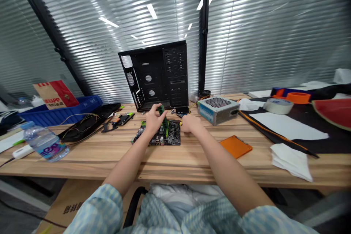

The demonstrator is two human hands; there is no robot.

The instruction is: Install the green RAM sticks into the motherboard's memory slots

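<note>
A dark motherboard (173,137) lies flat on the wooden table (175,161), in front of an open black computer case (157,76). My left hand (153,120) is pinched round a green memory stick (163,116) that stands upright over the board. My right hand (189,123) rests closed at the board's right edge, touching it; something small and yellow shows by its fingers, too small to name.
A grey power supply (218,109) sits right of the case, an orange flat part (236,146) nearer me. A water bottle (45,142) lies at left by a blue bin (60,111). Tape roll (279,105), black mat and white tissues (292,161) fill the right.
</note>
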